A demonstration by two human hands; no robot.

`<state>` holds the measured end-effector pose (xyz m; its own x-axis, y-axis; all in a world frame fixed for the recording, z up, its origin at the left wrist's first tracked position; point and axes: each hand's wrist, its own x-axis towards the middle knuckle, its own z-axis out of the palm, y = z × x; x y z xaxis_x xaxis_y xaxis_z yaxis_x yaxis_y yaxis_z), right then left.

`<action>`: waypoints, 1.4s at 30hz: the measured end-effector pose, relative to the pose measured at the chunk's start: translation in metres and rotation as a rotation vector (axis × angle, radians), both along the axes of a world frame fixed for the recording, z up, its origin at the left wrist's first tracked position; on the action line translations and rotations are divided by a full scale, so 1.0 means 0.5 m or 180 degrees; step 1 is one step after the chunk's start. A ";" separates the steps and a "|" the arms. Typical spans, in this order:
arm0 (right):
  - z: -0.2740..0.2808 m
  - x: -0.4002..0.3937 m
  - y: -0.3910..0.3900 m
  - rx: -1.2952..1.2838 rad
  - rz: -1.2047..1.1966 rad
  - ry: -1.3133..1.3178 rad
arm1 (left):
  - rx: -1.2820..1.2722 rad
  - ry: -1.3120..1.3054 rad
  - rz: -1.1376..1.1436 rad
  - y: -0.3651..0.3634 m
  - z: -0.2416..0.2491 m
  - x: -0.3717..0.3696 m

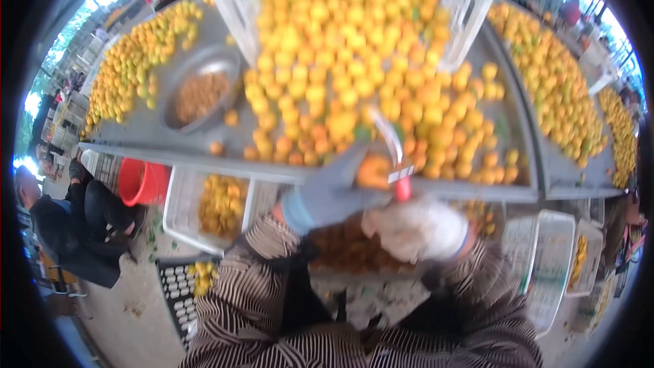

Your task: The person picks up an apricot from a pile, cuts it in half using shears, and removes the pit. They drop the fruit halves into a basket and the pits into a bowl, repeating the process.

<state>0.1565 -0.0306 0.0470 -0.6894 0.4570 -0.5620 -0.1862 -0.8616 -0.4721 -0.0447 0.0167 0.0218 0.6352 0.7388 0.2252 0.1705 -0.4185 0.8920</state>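
Note:
My left hand (334,187), in a grey glove with a light blue cuff, grips a round orange fruit (372,172) at the near edge of the sloping metal table (231,153). My right hand (419,230), in a white glove, is closed round a red-handled tool (403,187) with a curved pale metal strip. The strip touches or nearly touches the fruit's right side; blur hides which. A large heap of yellow-orange fruit (354,48) lies just beyond both hands. Brown-orange pieces (354,245) fill a container below them.
A metal bowl (235,71) of brown pieces stands left. White crates (531,259) flank my knees, and a tipped crate (470,7) encloses the heap. A red bucket (144,180) and a seated person (75,232) are at left. More fruit piles (545,88) lie on adjoining tables.

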 end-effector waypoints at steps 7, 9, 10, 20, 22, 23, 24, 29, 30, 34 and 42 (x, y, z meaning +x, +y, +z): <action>-0.017 0.004 -0.005 0.2198 -0.0817 -0.1569 | -0.1801 -0.1672 -0.0243 0.006 0.002 -0.007; -0.042 -0.001 -0.014 0.2932 -0.0795 -0.2280 | -0.1536 -0.1646 -0.0199 0.013 -0.005 -0.006; -0.049 -0.002 -0.017 0.3610 -0.0788 -0.3023 | -0.1321 -0.1617 -0.0184 0.013 -0.007 -0.003; -0.059 0.008 -0.007 0.3748 -0.1184 -0.2776 | -0.1358 -0.1249 -0.0046 0.017 -0.016 -0.009; -0.048 0.003 -0.006 0.3767 -0.1118 -0.2794 | -0.0929 -0.1044 0.0062 0.017 -0.014 -0.002; -0.044 0.000 -0.006 0.3790 -0.1065 -0.2804 | -0.0493 -0.0826 0.0168 0.017 -0.013 0.002; -0.047 0.000 -0.005 0.3790 -0.1066 -0.2806 | -0.0492 -0.0827 0.0165 0.017 -0.019 0.004; -0.055 -0.004 -0.003 0.3942 -0.1048 -0.3020 | -0.0646 -0.0583 0.0193 0.019 -0.038 0.000; -0.050 -0.005 -0.004 0.3923 -0.1037 -0.3034 | -0.0667 -0.0592 0.0188 0.015 -0.032 0.001; -0.027 -0.003 -0.002 0.4018 -0.0790 -0.3254 | -0.0700 -0.0232 0.0102 0.010 -0.018 0.003; -0.039 -0.004 -0.001 0.4392 -0.0424 -0.3805 | -0.0759 -0.0132 -0.0100 0.006 -0.020 0.004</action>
